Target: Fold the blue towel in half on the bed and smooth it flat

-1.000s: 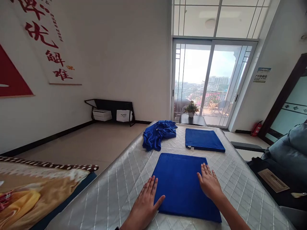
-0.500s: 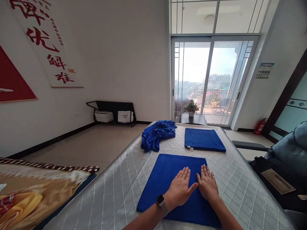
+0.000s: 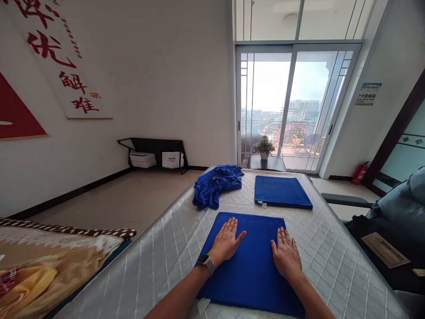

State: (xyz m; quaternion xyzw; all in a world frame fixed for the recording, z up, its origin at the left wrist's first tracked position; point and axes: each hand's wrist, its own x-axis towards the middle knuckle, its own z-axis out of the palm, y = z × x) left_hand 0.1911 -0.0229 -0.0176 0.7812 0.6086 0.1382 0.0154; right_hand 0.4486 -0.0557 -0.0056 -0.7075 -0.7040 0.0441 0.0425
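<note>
A blue cloth (image 3: 255,274), folded into a flat square like a towel, lies in front of me. My left hand (image 3: 227,240), a watch on its wrist, rests flat on the cloth's left side with the thumb spread. On its right edge lies my right hand (image 3: 286,252), palm down, fingers stretched out. A white tag (image 3: 203,305) sticks out at the near left corner. Beyond is a second folded blue cloth (image 3: 282,191), also with a small tag. To its left sits a crumpled heap of blue cloth (image 3: 217,186).
All the cloths lie on a silver quilted cover (image 3: 142,270). A black chair with a potted plant (image 3: 264,148) stands past the far edge. At right are a grey sofa (image 3: 403,204) and a black bag (image 3: 372,248); a patterned blanket (image 3: 83,252) lies at left.
My left hand has slid left and a little away from me across the cloth. A tag now shows at the near left corner. My right hand has barely moved.
</note>
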